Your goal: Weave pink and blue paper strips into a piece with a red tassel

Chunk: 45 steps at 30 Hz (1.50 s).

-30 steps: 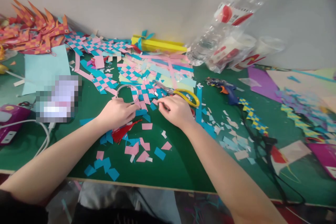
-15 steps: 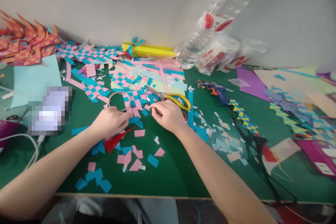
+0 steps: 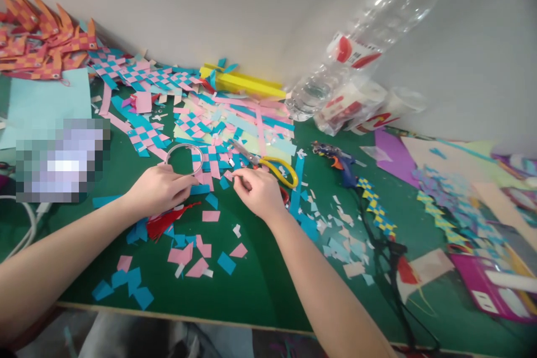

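My left hand (image 3: 161, 187) is closed in a pinch low over the table, and whatever lies between its fingertips is too small to make out. Just beyond it a clear ring like a tape roll (image 3: 184, 148) stands by the woven paper. A red tassel (image 3: 168, 222) lies beneath and in front of that hand. My right hand (image 3: 260, 190) is also pinched, thumb against forefinger, apart from the left. Scissors with yellow handles (image 3: 279, 170) lie right behind it. Pink-and-blue woven paper strips (image 3: 210, 159) spread beyond both hands.
Paper scraps (image 3: 197, 251) litter the green table. A blue glue gun (image 3: 344, 165) with a black cable lies right. A plastic bottle (image 3: 356, 47) and paper cups (image 3: 356, 100) stand behind. On the left are a blurred phone (image 3: 62, 159) and orange woven paper figures (image 3: 42, 47).
The camera view has turned and tilted slightly, so the scene sits rotated. Both hands stay pinched in nearly the same place over the table.
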{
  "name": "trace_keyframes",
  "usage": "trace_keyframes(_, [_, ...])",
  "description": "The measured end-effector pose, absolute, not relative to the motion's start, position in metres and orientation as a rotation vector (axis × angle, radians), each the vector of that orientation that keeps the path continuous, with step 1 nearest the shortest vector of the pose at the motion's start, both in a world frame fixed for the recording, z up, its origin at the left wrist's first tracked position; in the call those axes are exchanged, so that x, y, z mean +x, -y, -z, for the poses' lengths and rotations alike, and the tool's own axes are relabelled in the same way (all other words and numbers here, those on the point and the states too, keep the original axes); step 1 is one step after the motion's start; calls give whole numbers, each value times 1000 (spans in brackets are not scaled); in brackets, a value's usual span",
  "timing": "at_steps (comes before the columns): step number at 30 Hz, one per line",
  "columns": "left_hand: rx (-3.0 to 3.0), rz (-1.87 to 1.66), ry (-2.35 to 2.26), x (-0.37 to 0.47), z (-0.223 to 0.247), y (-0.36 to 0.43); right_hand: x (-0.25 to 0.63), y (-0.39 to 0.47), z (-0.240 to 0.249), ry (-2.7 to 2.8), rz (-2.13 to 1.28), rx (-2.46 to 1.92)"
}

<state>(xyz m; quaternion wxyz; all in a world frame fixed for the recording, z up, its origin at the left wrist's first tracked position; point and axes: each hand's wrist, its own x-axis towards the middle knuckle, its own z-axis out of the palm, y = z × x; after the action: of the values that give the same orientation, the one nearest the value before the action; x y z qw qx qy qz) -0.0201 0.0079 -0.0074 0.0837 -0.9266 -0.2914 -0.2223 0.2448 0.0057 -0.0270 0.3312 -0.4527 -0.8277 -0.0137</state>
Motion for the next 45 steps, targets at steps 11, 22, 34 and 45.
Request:
trace_keyframes(11, [-2713,679,920,-20,7,-7,244,-6,30,2191,56,-1204])
trace_keyframes(22, [-2707,726,914,-16,11,-8,245,-7,31,2208,54,-1243])
trace_keyframes(34, [-2735,680,903,-16,11,-9,242,-7,28,2242,75,-1241])
trace_keyframes(45, [-2749,631,929,-18,8,-8,243,-7,28,2243,64,-1238])
